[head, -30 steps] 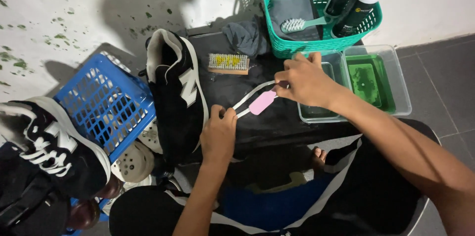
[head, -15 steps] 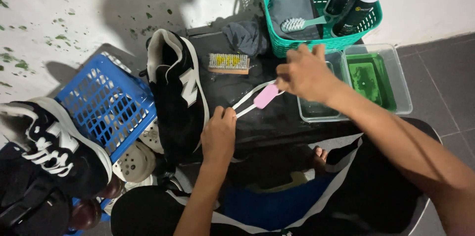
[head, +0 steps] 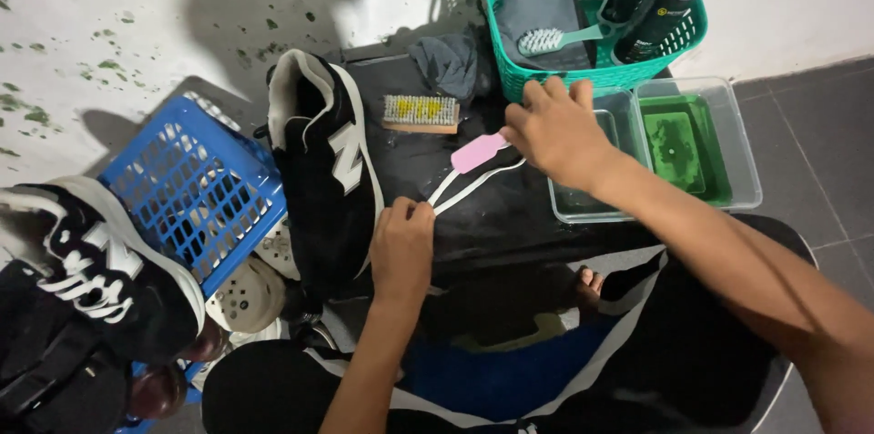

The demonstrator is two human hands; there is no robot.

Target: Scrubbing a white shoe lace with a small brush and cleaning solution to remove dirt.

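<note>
Shoelace (head: 473,186), white and flat, stretches taut across the black work surface (head: 510,215) between the two hands. The left hand (head: 402,252) pins the near end: its fingers (head: 411,213) are curled down and pressed shut on the lace just where it meets the surface, beside the black sneaker (head: 328,170). From there the lace runs up and to the right as two strands lying close together, toward the right hand (head: 557,132). That hand is closed loosely, its fingers (head: 533,106) bent over the handle of a pink brush (head: 479,153), whose head lies on top of the lace near its far end. Whether the right fingers also pinch the lace's far end is hidden under the palm.

Behind the lace lies a wooden scrubbing brush (head: 421,112) with pale bristles, and a grey cloth (head: 448,65) just beyond it. A green basket (head: 590,24) holds a second brush and two bottles. A clear tub (head: 692,138) of green liquid sits under the right wrist's far side. A blue crate (head: 196,188) stands left of the sneaker.
</note>
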